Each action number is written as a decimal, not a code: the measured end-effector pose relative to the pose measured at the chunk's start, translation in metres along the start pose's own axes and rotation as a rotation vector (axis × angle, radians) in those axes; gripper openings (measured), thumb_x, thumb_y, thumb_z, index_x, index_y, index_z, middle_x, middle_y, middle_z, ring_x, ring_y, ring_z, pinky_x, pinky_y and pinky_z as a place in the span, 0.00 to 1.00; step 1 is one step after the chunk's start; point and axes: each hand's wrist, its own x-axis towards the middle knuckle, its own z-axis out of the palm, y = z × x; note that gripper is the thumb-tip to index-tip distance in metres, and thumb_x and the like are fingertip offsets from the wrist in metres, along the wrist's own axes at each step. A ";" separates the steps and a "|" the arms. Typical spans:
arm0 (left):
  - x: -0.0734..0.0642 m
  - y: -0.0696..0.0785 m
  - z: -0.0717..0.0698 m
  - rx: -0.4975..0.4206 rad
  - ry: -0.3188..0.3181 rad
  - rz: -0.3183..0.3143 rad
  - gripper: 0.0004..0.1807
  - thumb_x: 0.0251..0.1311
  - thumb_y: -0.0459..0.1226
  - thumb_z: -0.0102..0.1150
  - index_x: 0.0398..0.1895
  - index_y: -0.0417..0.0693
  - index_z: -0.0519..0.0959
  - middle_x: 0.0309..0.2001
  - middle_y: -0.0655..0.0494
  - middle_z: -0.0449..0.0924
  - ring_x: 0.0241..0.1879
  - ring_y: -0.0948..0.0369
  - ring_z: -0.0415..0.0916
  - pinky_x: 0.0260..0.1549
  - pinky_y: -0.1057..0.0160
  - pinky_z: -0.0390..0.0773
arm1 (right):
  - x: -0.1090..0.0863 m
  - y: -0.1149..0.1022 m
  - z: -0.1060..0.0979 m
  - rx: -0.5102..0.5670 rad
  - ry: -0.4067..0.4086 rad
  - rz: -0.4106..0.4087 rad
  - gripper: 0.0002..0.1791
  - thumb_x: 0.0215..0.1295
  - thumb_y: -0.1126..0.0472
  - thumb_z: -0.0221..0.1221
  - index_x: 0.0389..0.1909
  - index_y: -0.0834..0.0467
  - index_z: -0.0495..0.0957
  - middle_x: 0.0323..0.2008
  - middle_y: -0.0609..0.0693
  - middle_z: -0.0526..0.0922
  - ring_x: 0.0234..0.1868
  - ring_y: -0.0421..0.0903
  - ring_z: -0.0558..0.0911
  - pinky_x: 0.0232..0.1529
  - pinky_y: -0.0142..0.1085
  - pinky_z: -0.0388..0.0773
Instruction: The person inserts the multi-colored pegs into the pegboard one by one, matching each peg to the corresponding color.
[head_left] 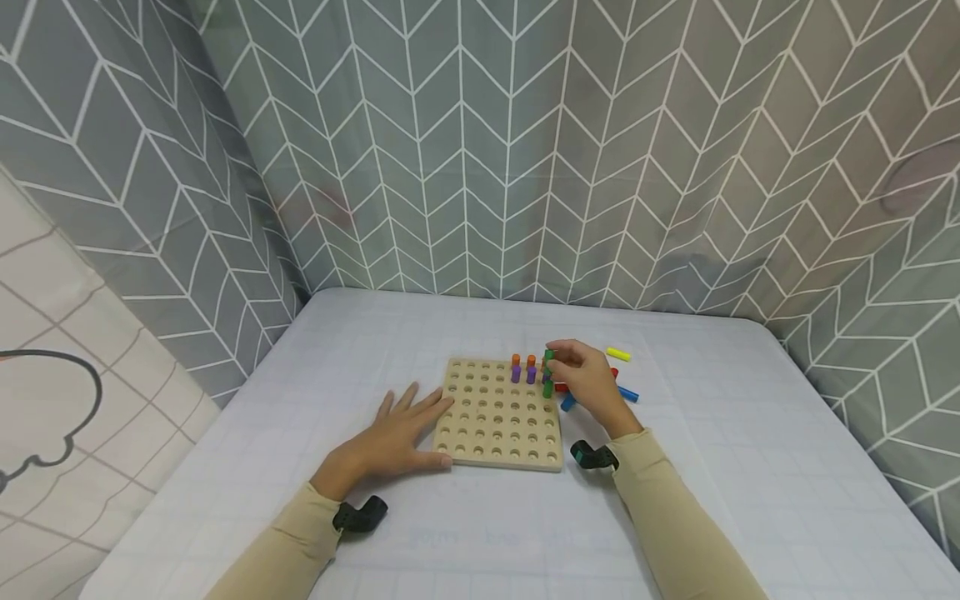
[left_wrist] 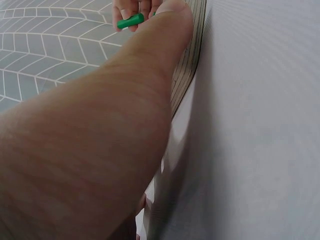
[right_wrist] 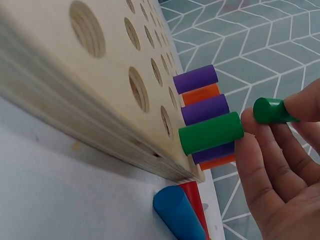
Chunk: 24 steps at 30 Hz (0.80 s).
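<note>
My right hand [head_left: 588, 385] pinches a green peg [right_wrist: 270, 111] between thumb and fingers, up over the far right corner of a wooden pegboard [head_left: 510, 463]. Below it a second green peg [right_wrist: 211, 133] stands upright in a hole, with a fingertip of that hand right by its top. Behind that peg are a row of purple pegs [head_left: 516, 375] and a row of orange pegs [right_wrist: 201, 94], all set in holes. Spread fingers of my left hand [head_left: 396, 437] lie at the board's left edge, the thumb by its near left corner.
Right of the board, loose pegs lie on the white tabletop [head_left: 495, 542]: a yellow peg [head_left: 618, 354], blue pegs [head_left: 628, 394] and red pegs [head_left: 561, 387], partly behind the right hand. A patterned curtain [head_left: 480, 167] hangs along the table's far side.
</note>
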 end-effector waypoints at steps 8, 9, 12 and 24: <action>0.000 -0.001 0.003 -0.002 0.009 -0.007 0.57 0.51 0.77 0.50 0.81 0.62 0.53 0.80 0.57 0.47 0.78 0.43 0.32 0.71 0.35 0.28 | -0.001 -0.002 0.006 -0.093 -0.022 -0.009 0.19 0.69 0.62 0.62 0.59 0.63 0.78 0.50 0.56 0.84 0.50 0.50 0.83 0.50 0.40 0.82; -0.001 -0.001 0.003 -0.001 0.009 -0.010 0.57 0.51 0.77 0.51 0.81 0.62 0.53 0.80 0.57 0.47 0.78 0.43 0.32 0.71 0.35 0.28 | -0.001 -0.002 0.007 -0.092 -0.026 -0.010 0.19 0.69 0.63 0.62 0.59 0.63 0.78 0.49 0.56 0.84 0.49 0.50 0.83 0.48 0.40 0.82; -0.003 -0.001 0.005 0.004 -0.001 -0.015 0.57 0.50 0.77 0.51 0.81 0.62 0.53 0.80 0.57 0.47 0.78 0.44 0.32 0.71 0.35 0.28 | -0.003 0.000 0.010 -0.106 -0.036 -0.010 0.18 0.69 0.63 0.62 0.58 0.63 0.79 0.47 0.56 0.84 0.46 0.50 0.83 0.41 0.37 0.83; 0.000 -0.003 0.001 0.014 0.001 0.006 0.58 0.50 0.79 0.47 0.81 0.62 0.52 0.80 0.57 0.46 0.78 0.43 0.32 0.71 0.35 0.28 | -0.005 -0.001 0.013 -0.211 -0.028 -0.038 0.15 0.66 0.63 0.64 0.53 0.60 0.82 0.43 0.52 0.84 0.43 0.48 0.85 0.40 0.40 0.83</action>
